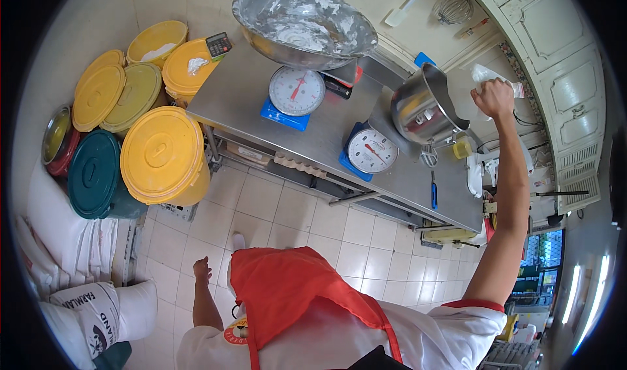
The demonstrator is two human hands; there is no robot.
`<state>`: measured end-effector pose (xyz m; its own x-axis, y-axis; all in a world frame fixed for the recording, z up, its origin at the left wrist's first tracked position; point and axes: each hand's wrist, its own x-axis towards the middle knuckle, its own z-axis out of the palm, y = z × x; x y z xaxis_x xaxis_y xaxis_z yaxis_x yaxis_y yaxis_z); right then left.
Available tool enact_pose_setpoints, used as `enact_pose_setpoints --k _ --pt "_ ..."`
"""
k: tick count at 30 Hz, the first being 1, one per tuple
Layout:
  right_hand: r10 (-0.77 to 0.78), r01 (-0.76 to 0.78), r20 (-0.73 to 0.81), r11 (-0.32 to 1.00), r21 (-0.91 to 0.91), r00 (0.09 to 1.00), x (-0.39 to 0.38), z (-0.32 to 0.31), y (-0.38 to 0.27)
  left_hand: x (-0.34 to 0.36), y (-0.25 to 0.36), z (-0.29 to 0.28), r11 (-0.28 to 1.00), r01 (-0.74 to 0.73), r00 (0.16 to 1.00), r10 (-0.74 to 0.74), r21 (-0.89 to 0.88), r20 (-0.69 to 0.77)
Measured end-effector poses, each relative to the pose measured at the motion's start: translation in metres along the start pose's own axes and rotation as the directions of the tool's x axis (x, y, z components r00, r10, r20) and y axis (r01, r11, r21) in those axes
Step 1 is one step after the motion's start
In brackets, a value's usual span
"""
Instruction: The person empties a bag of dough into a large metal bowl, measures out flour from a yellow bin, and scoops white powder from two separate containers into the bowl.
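Above the right part of the steel table point(238, 88), in the head view, holds the right hand point(494, 99) high, fingers together and, by the look of it, clamped on a translucent whitish bag point(482, 74), partly hidden behind the fist. Has that bag near the open mouth of a steel mixing bowl point(415, 105); cannot tell the contents. Lets the left hand point(203, 269) hang low at the side, well apart from the table, over the pale tiled floor point(330, 220), fingers loosely curled; cannot tell whether fingertips meet palm. Wears a red apron point(294, 285) over a white shirt point(434, 327). Faces 2 dial scales: 1 at the left point(296, 90), beneath a wide steel basin point(300, 27) smeared with white residue; 1 at the right point(372, 150), just beside the mixing bowl; cannot tell whether supporting it. Has also on the table a small yellowish container point(462, 146), a wire beater point(428, 156) and a blue-handled tool point(434, 193). Has at the left lidded buckets point(161, 153), mostly yellow, 1 dark green, with a black calculator point(219, 44) on 1 yellow lid, and, nearer, white sacks point(137, 308).
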<state>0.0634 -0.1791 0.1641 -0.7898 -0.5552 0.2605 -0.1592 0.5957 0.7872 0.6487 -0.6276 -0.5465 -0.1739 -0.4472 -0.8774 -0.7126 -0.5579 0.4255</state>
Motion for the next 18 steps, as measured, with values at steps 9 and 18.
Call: enact_pose_setpoints --k 9,18 --pt "0.050 -0.050 0.007 0.998 0.023 0.999 0.004 0.012 0.005 -0.010 -0.027 0.009 0.998 0.056 0.998 -0.055 -0.011 0.034" --pt "-0.029 0.028 -0.042 1.000 -0.006 0.999 -0.001 0.015 0.011 -0.025 -0.046 0.014 0.997 0.067 0.997 -0.067 -0.026 -0.022"
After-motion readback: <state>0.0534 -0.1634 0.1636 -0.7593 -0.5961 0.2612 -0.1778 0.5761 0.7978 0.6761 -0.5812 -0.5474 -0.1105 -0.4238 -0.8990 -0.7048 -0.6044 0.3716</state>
